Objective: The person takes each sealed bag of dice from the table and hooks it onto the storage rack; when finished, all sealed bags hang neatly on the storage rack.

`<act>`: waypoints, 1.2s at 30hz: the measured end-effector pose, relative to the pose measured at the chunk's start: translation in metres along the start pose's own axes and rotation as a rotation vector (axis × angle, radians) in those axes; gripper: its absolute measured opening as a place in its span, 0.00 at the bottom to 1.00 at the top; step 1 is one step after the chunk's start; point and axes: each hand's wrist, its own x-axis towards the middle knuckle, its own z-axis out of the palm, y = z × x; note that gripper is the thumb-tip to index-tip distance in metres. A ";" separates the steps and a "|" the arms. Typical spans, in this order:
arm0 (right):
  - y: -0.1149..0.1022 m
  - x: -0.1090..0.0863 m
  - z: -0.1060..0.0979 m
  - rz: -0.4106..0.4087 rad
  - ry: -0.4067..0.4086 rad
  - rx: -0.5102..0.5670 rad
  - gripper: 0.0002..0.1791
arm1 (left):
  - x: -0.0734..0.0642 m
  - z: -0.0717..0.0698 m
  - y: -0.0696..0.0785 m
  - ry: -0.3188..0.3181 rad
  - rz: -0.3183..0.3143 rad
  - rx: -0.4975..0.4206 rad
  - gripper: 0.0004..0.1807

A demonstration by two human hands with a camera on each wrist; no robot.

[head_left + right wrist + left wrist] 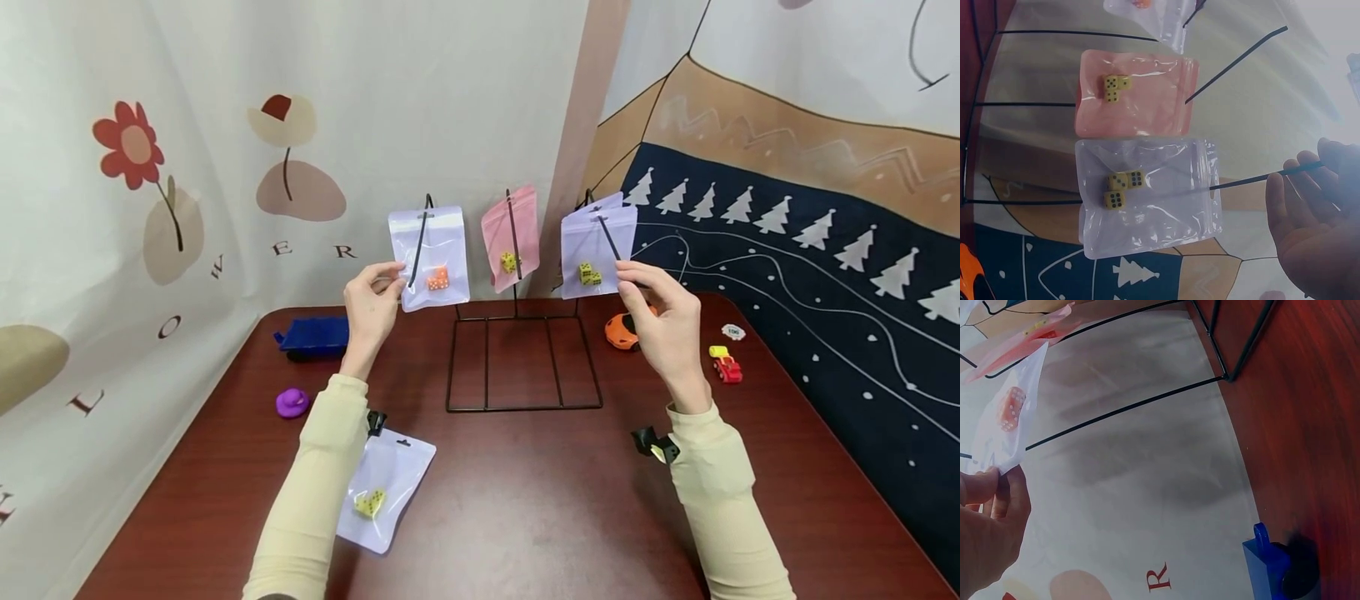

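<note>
My left hand [372, 304] pinches the left edge of a lavender zip bag [442, 233] with orange dice [438, 278] inside; it is at the left hook of a black wire rack [525, 408]. In the left wrist view, finger and thumb hold the bag's edge. On the middle hook hangs a pink zip bag [498, 221] with yellow dice. Lavender bags [592, 237] hang on the right hook, the front one holding yellow dice [1115, 200]. My right hand [667, 321] pinches the tip of that hook [1241, 181], apart from the bags.
Another lavender bag [405, 479] with yellow dice lies on the table, partly under the left forearm. A blue toy vehicle [315, 335] and purple duck [292, 403] stand left. To the right are an orange toy car [621, 332], small red toy vehicle [726, 367] and white chip [733, 332].
</note>
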 end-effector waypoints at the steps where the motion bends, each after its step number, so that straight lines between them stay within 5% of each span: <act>1: 0.000 0.000 0.000 0.001 -0.001 -0.001 0.08 | 0.001 0.001 0.000 0.001 0.002 0.005 0.10; 17: 0.001 -0.001 -0.001 0.004 -0.011 -0.005 0.08 | 0.016 0.012 -0.006 0.006 -0.025 0.049 0.11; 36: -0.002 0.000 -0.001 -0.004 -0.005 -0.025 0.08 | 0.003 -0.005 -0.010 0.011 -0.011 0.036 0.12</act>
